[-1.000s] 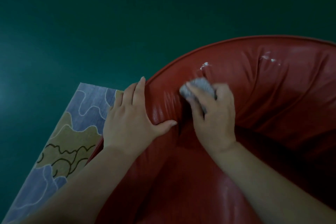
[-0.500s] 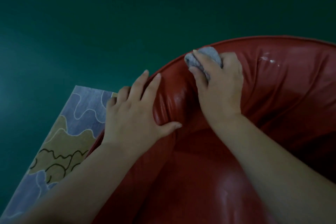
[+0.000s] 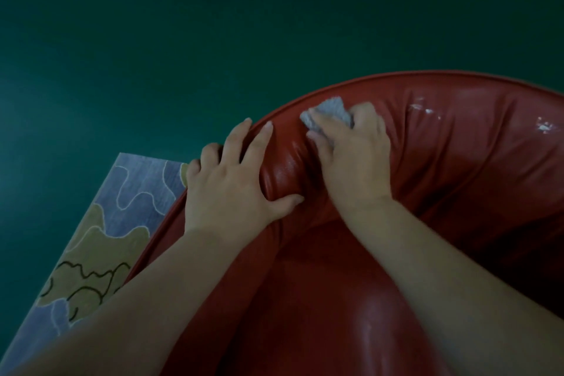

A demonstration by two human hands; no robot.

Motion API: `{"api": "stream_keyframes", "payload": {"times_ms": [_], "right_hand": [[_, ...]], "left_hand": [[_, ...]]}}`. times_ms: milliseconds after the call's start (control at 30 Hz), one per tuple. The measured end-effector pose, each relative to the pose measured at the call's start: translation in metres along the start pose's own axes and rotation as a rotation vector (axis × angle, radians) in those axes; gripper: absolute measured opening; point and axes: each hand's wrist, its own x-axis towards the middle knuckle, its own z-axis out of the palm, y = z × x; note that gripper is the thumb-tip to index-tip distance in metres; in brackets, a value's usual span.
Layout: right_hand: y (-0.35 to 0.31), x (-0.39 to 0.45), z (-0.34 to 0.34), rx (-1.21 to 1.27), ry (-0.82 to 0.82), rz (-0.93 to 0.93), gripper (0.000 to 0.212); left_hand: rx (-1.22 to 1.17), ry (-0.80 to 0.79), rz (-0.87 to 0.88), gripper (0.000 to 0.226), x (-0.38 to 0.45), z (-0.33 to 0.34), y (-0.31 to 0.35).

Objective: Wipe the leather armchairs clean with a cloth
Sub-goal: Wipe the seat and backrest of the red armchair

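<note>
Pressing cloth (image 3: 328, 111) on armchair (image 3: 457, 168), apparently gripped

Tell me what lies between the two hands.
Head view: only a raised fold of the armchair's red leather between left hand and right hand.

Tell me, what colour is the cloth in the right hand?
Light grey cloth, gripped by the right hand; the head view shows it.

Brightness: dim throughout, with a green cast over the floor (image 3: 152, 40).
Glare: soft sheen on the red armchair (image 3: 375, 311) seat and on the fold between the hands.
Shadow: deep under the right forearm and in the leather creases.
Sharpness: slightly soft; cloth (image 3: 331, 114) texture smeared.
Edges: wide-angle bending, corners darker.
</note>
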Motion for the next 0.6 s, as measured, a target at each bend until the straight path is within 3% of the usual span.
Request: {"api": "stream_keyframes", "payload": {"times_ms": [133,267,367,600], "right_hand": [[0.006,-0.055,-0.009,0.038,-0.042,-0.014,0.027],[0.004,-0.029,-0.01,0.078,0.056,0.019,0.027],[-0.008,-0.004,0.002,0.017,0.017,0.017,0.027],[0.003,-0.058,-0.006,0.037,-0.027,0.047,0.026]], "left_hand": [[-0.005,0.006,0.005,0.106,-0.001,0.001,0.0],[-0.012,0.026,0.0,0.106,0.0,0.004,-0.001],[-0.021,0.042,-0.002,0.106,0.0,0.007,-0.002],[-0.025,0.062,0.009,0.105,0.0,0.009,-0.005]]}}
